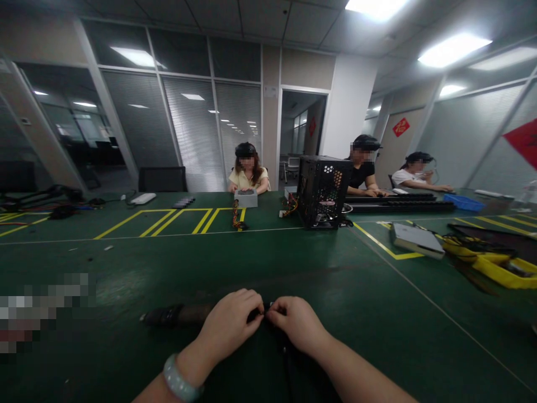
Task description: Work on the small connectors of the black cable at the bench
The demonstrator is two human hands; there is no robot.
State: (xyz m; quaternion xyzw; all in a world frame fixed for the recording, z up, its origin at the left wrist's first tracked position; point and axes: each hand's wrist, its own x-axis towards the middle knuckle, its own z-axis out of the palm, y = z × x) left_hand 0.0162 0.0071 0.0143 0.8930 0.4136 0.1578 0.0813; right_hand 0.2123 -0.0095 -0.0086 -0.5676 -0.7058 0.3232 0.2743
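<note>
My left hand point(236, 318), with a pale bangle point(180, 380) on its wrist, is closed in a pinch just above the green table. My right hand point(297, 322) is pinched too, its fingertips meeting those of the left. Something small and dark shows between the fingertips, too hidden to name. Beneath and to the left of my left hand lies a dark, cylinder-shaped tool point(168, 315) with a narrow pale tip; the hand covers part of it. A dark, slim thing point(286, 358) runs toward me below my right hand, its kind unclear.
Across the green table point(201, 260) stands a black computer case point(321, 190). A grey power supply point(246, 198) with cables sits before one person; two others sit at the right. A silver box point(417, 239), a yellow tray point(505, 270) and a blue basket point(464, 202) lie on the right.
</note>
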